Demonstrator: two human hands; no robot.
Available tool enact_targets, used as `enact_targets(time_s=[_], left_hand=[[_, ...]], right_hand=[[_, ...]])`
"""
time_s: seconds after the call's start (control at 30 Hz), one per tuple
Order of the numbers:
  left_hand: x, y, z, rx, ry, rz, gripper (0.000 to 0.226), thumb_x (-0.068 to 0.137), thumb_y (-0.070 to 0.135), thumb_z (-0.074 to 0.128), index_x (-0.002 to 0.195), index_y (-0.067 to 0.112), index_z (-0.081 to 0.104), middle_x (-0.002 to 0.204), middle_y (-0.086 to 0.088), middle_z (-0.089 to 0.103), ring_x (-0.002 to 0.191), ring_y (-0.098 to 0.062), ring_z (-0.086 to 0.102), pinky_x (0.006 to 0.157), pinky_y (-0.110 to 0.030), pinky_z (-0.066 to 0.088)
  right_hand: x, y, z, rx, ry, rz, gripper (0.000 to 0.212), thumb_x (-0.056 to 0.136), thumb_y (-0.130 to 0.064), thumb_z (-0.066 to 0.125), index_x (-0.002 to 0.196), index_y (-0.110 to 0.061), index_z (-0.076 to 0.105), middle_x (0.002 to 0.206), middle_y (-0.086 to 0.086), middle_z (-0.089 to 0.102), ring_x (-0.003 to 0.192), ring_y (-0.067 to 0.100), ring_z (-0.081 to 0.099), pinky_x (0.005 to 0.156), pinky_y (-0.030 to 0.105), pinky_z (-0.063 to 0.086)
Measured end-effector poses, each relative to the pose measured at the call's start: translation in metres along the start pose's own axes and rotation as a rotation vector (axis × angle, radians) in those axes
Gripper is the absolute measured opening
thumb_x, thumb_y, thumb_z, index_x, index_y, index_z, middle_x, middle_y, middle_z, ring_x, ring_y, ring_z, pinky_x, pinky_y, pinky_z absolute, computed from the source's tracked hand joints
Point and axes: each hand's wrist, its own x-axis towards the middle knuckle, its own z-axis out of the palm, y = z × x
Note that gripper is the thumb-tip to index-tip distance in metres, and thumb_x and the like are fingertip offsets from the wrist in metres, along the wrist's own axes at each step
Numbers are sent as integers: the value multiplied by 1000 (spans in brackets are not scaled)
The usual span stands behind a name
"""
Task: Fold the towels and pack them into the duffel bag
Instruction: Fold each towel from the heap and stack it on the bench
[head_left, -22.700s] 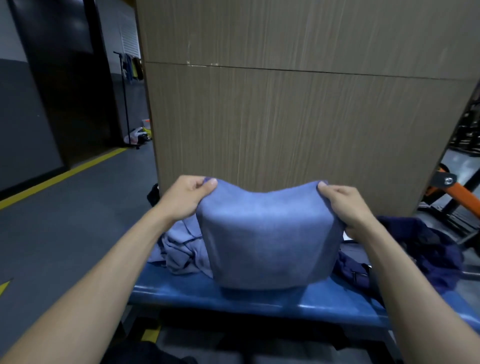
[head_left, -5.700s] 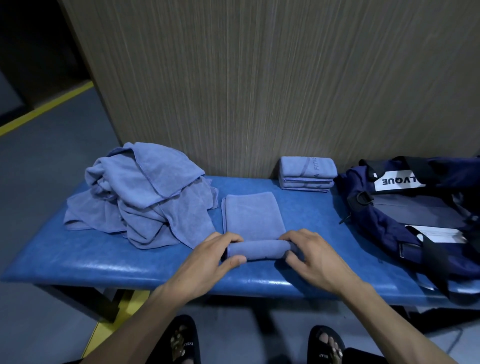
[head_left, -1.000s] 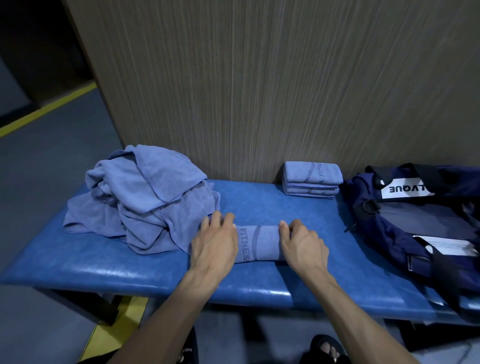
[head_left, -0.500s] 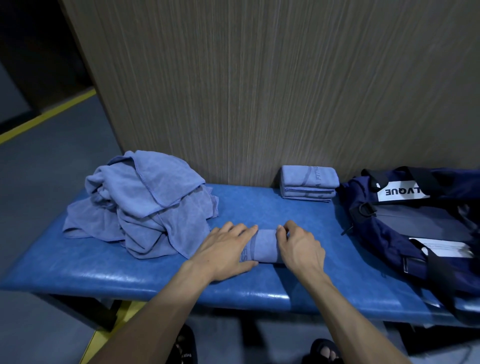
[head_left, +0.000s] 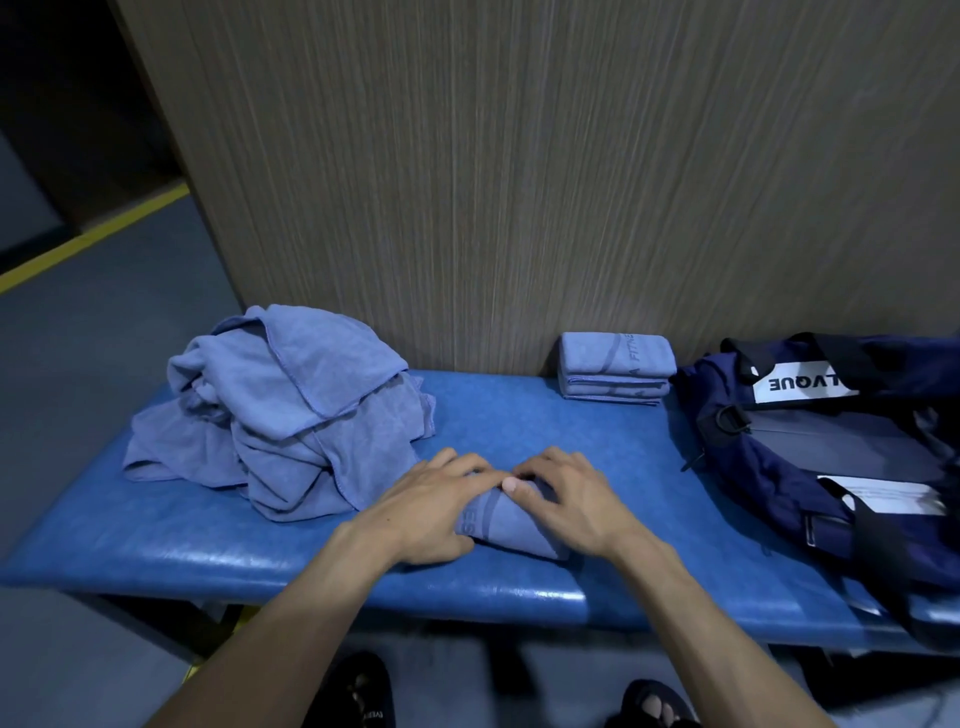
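On the bench (head_left: 156, 551), the towel heap (head_left: 280, 410) lies left, the duffel bag (head_left: 831, 457) right. Folded towels (head_left: 615, 366) sit behind, seemingly against the wall panel (head_left: 519, 182).

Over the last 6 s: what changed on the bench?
The towel under the hands went from a flat strip, rolled at its near end, to a compact bundle. The left hand and right hand moved closer together and now both lie over it, fingers curved on top. The unfolded pile, the folded stack by the wall and the duffel bag stayed put on the bench.
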Motion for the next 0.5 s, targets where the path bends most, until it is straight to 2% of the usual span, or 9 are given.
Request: enact_targets(time_s=[0.1,0.17,0.2,0.23,0.3,0.33,0.37,0.43,0.5], left_hand=[[-4,-8,-5,-78,81,-97,91,73,34,67,153,45,24,148,15,30,128,-15,36,106,-35,41],[-7,-16,-8,-190,139,-251,98,74,35,75,157,34,21,147,9,36,131,-18,43,106,-34,42],[-10,-18,-7,-275,151,-334,98,75,35,78,156,28,25,141,5,46,125,-19,51,101,-32,45],[-11,-19,-7,-396,158,-408,92,75,33,81,152,22,31,127,2,58,112,-19,60,90,-30,51],[-12,-13,-4,-739,159,-532,60,83,21,79,132,11,47,91,-2,68,74,-18,69,58,-31,54],[-11,-8,-4,-912,160,-568,42,89,15,74,123,4,51,83,-6,68,62,-17,67,49,-32,53],[-9,-4,-3,-1061,163,-588,28,94,11,67,116,-1,54,82,-10,69,58,-17,65,48,-32,54],[-7,6,-3,-1262,133,-564,17,100,13,60,111,1,60,93,-14,71,71,-18,70,61,-32,59],[-5,16,-4,-1392,112,-482,23,98,25,64,116,12,62,110,-8,74,95,-18,73,81,-35,60]], right_hand=[[0,3,-1,67,18,-25,58,84,-82,34,96,-34,65,95,-11,64,94,16,60,88,46,49],[0,2,-2,82,30,-23,55,85,-78,36,88,-30,64,87,-9,63,87,15,60,83,44,50],[-1,0,-3,86,38,-20,54,85,-77,36,84,-29,62,83,-9,61,83,15,59,81,42,49],[0,0,-2,90,47,-19,52,85,-75,35,80,-29,59,80,-9,60,80,15,58,79,40,49],[0,-2,-1,104,70,4,49,87,-72,38,71,-28,52,72,-8,57,73,14,55,72,37,47],[0,-2,0,117,80,25,47,90,-68,42,68,-27,50,69,-7,56,70,13,53,69,36,46],[1,-1,1,135,87,44,47,93,-63,46,66,-25,48,66,-6,55,66,13,51,66,35,44],[0,-2,2,179,104,76,50,97,-56,50,64,-20,45,61,-4,52,62,15,48,64,37,42],[-3,-5,1,254,115,91,52,98,-55,51,64,-15,46,60,-1,53,61,15,48,65,41,43]])
